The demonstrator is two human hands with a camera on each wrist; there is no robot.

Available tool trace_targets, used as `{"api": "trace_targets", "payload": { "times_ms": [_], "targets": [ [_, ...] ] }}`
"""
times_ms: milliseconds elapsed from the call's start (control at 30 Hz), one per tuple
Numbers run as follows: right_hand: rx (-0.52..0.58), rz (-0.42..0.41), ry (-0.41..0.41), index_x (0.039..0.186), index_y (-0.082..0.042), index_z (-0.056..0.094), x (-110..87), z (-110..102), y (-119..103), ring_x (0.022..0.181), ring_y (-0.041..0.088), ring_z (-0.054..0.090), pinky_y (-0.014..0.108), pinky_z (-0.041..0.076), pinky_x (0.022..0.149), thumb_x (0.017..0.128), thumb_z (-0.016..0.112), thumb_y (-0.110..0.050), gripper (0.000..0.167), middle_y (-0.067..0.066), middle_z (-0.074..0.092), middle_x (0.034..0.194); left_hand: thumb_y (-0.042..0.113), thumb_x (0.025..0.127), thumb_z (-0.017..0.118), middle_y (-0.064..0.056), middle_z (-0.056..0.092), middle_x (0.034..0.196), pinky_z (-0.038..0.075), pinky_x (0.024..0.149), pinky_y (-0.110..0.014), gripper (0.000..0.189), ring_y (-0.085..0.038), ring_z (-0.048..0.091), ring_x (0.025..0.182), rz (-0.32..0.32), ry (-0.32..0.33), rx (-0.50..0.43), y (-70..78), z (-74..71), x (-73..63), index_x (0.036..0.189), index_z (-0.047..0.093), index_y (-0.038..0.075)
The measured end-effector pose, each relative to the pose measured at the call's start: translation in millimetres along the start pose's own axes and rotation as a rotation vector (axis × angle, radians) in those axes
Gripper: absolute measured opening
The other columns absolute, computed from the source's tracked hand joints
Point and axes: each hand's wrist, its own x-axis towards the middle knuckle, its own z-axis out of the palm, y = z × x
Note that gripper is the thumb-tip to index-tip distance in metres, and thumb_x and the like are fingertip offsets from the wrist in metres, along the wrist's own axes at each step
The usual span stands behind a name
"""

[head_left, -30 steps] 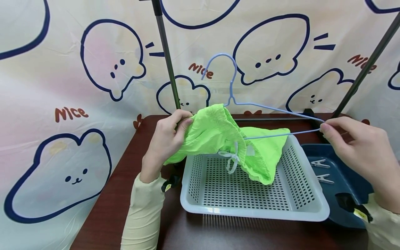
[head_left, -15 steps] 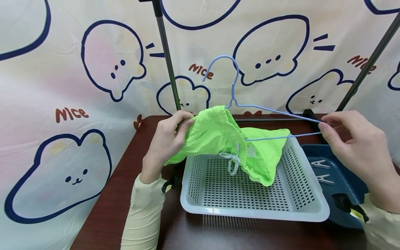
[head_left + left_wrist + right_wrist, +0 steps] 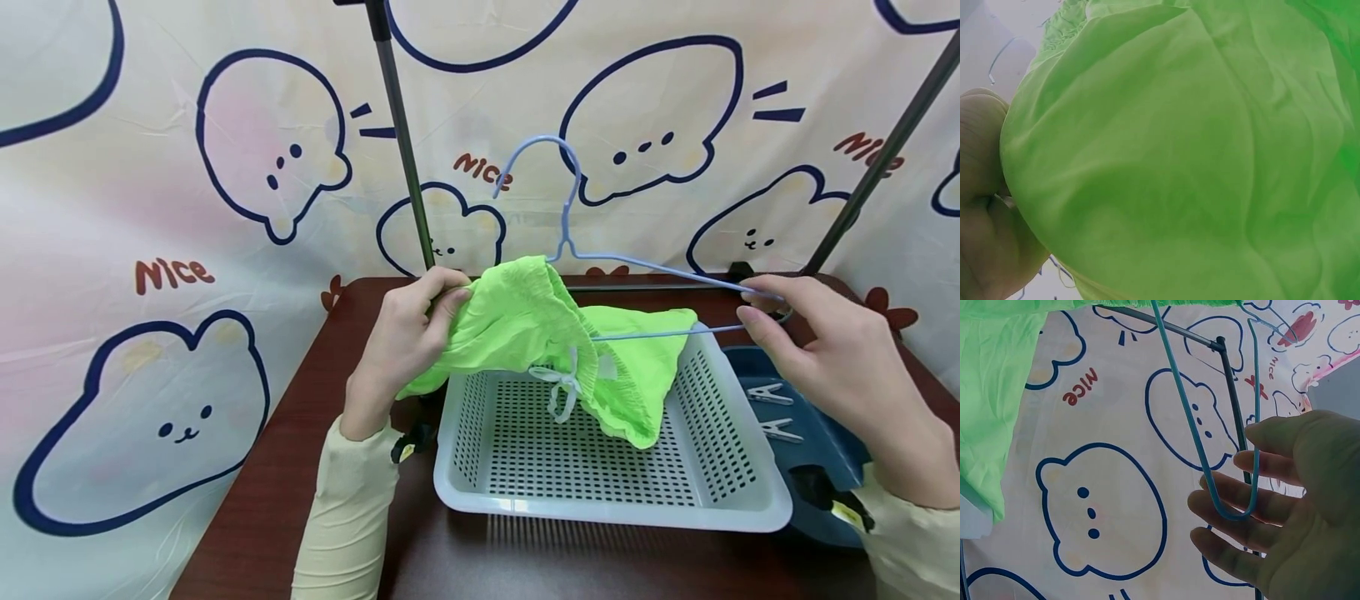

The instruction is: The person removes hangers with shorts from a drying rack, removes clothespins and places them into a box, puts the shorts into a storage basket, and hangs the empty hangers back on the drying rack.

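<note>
Bright green shorts [image 3: 510, 321] with a gathered waistband and a white drawstring bow [image 3: 558, 383] hang over the basket. My left hand [image 3: 408, 337] pinches their left side between thumb and fingers; in the left wrist view the green cloth fills most of the picture beside the hand [image 3: 988, 200]. A blue clothes hanger [image 3: 637, 260] has its left part inside the waistband, hidden by cloth, while its hook rises above. My right hand [image 3: 847, 358] holds the hanger near its right corner, thumb and index finger at the wire; the right wrist view shows the other fingers [image 3: 1235, 519] stretched behind the bend.
A white perforated basket [image 3: 611, 517] stands on the dark wooden table [image 3: 247, 517] below the shorts. Right of it sits a dark blue tub [image 3: 825, 433] with clothespins [image 3: 780, 429]. Black poles [image 3: 401, 133] rise behind, before a cartoon-printed curtain.
My right hand has moved left along the hanger, so the corner now shows past the fingertips. The hanger's hook has shifted slightly right and down. The left hand has barely moved.
</note>
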Motion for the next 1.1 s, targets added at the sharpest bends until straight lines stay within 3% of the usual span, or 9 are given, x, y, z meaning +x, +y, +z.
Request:
{"api": "trace_targets", "payload": {
  "times_ms": [33,100,167,300,433,800,1100],
  "targets": [
    [-0.001,-0.007,0.006,0.129,-0.004,0.060,0.0,0.3,0.0,0.104,0.039,0.059,0.029,0.052,0.095,0.092,0.068,-0.015,0.040,0.023,0.061,0.127,0.010,0.096,0.061,-0.008,0.072,0.100,0.047,0.066,-0.025,0.008,-0.013,0.060,0.074,0.001,-0.001,-0.002,-0.1,0.2,0.1,0.101,0.066,0.006],
    [0.003,-0.017,0.018,0.125,-0.004,0.064,-0.2,0.6,0.3,0.094,0.035,0.061,0.004,0.042,0.087,0.091,0.069,-0.014,0.036,0.022,0.065,0.122,0.009,0.096,0.061,-0.008,0.072,0.099,0.046,0.065,-0.025,0.008,-0.013,0.059,0.072,0.001,-0.004,-0.006,-0.2,0.5,0.1,0.102,0.066,0.006],
    [0.007,-0.025,0.027,0.120,-0.004,0.066,-0.4,0.7,0.7,0.082,0.030,0.061,-0.007,0.028,0.076,0.090,0.070,-0.013,0.032,0.022,0.068,0.115,0.009,0.096,0.061,-0.008,0.072,0.097,0.046,0.063,-0.024,0.009,-0.013,0.057,0.071,0.002,-0.009,-0.007,0.1,0.9,0.4,0.102,0.066,0.005],
    [-0.004,-0.045,0.015,0.113,-0.003,0.069,-0.2,0.3,0.8,0.066,0.012,0.054,-0.005,0.032,0.066,0.089,0.071,-0.013,0.026,0.019,0.072,0.099,0.010,0.096,0.062,-0.006,0.070,0.092,0.045,0.061,-0.024,0.009,-0.012,0.054,0.068,0.006,-0.020,-0.006,0.8,1.6,0.8,0.102,0.066,0.006],
    [-0.006,-0.063,0.001,0.108,-0.003,0.070,0.5,0.4,0.0,0.060,-0.001,0.044,-0.001,0.034,0.061,0.090,0.071,-0.014,0.022,0.018,0.071,0.089,0.010,0.096,0.061,-0.006,0.069,0.090,0.044,0.061,-0.024,0.008,-0.012,0.053,0.067,0.013,-0.018,-0.008,0.9,1.8,0.9,0.102,0.066,0.006],
    [0.010,-0.152,0.044,0.107,-0.003,0.068,-0.1,0.6,-2.4,0.061,-0.001,0.048,0.000,0.038,0.061,0.090,0.069,-0.007,0.017,0.013,0.072,0.084,0.008,0.096,0.061,-0.006,0.070,0.093,0.046,0.063,-0.024,0.008,-0.011,0.054,0.069,0.021,-0.021,-0.025,0.0,3.3,0.2,0.102,0.066,0.006],
    [-0.017,-0.176,0.055,0.105,-0.002,0.067,-2.9,1.0,-4.1,0.063,0.004,0.048,-0.004,0.036,0.071,0.088,0.068,0.001,0.018,0.009,0.068,0.079,0.008,0.096,0.061,-0.005,0.069,0.092,0.045,0.063,-0.023,0.007,-0.012,0.054,0.069,0.021,-0.024,-0.036,0.1,3.3,-0.1,0.102,0.065,0.006]
  ]
}}
